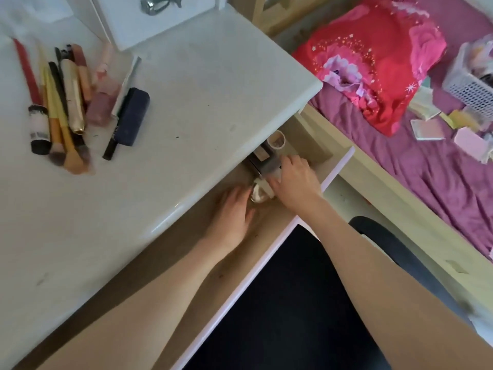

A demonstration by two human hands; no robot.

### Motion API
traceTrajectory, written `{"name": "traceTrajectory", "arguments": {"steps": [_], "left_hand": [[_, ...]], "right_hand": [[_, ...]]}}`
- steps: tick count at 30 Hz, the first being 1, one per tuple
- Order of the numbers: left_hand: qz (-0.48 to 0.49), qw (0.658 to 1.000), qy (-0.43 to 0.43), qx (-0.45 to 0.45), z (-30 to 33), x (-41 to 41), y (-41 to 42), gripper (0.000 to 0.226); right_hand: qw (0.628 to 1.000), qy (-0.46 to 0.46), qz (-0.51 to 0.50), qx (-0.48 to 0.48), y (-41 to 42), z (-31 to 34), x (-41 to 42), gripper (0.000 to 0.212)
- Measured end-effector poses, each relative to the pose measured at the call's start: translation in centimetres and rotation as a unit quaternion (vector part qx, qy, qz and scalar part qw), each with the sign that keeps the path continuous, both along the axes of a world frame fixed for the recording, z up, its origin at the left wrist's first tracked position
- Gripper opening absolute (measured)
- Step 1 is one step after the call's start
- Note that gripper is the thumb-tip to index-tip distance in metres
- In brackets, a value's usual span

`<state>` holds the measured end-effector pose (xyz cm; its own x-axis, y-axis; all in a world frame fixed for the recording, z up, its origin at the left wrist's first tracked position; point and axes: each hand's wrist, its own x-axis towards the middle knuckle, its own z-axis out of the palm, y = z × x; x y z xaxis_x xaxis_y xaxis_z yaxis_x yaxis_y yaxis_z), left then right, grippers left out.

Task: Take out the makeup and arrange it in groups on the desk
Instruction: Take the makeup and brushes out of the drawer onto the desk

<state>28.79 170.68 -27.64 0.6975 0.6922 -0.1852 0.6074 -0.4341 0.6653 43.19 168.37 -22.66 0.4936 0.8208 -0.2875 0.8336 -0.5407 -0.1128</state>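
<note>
I see both hands down in the open drawer (266, 217) under the white counter (202, 102). My left hand (233, 212) lies flat on the drawer floor, fingers fairly straight, fingertips touching a small clear rounded container (258, 194) — gripping nothing. My right hand (293, 180) reaches in from four o'clock, fingers bent over a frosted case (269, 169) just above that container; whether they actually clasp it I cannot tell. At twelve o'clock from that hand, further back in the drawer, sits a dark compact (260, 155) and a small round jar (277, 140), partly tucked under the counter edge.

Up at ten o'clock on the counter the makeup already lies grouped: brushes (64, 140), pencils and tubes side by side, a gold tube (73, 102), a pink bottle (102, 102), a dark navy case (133, 116) — all touching or just beside each other
</note>
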Motion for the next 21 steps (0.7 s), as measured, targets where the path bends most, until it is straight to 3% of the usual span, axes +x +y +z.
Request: {"name": "traceTrajectory", "arguments": {"steps": [4, 7, 11, 15, 21], "left_hand": [[0.074, 0.995, -0.044, -0.045, -2.0, 3.0, 0.2, 0.054], [0.127, 0.991, -0.016, -0.025, -2.7, 4.7, 0.4, 0.055], [0.147, 0.986, 0.080, 0.002, -2.5, 5.8, 0.8, 0.053], [0.138, 0.984, 0.108, 0.011, -2.0, 5.8, 0.8, 0.051], [0.154, 0.971, -0.022, -0.182, -1.2, 3.7, 0.2, 0.043]], "right_hand": [[0.998, 0.043, -0.042, -0.001, 2.5, -2.1, 0.4, 0.066], [0.999, 0.033, -0.041, 0.001, 3.6, -3.2, 0.5, 0.078], [0.998, 0.032, -0.045, 0.012, 3.7, -3.3, 1.0, 0.074], [0.998, 0.009, -0.054, 0.024, 2.8, -2.5, 1.7, 0.063], [0.998, -0.029, -0.049, -0.020, 1.6, -0.1, 1.0, 0.057]]}}
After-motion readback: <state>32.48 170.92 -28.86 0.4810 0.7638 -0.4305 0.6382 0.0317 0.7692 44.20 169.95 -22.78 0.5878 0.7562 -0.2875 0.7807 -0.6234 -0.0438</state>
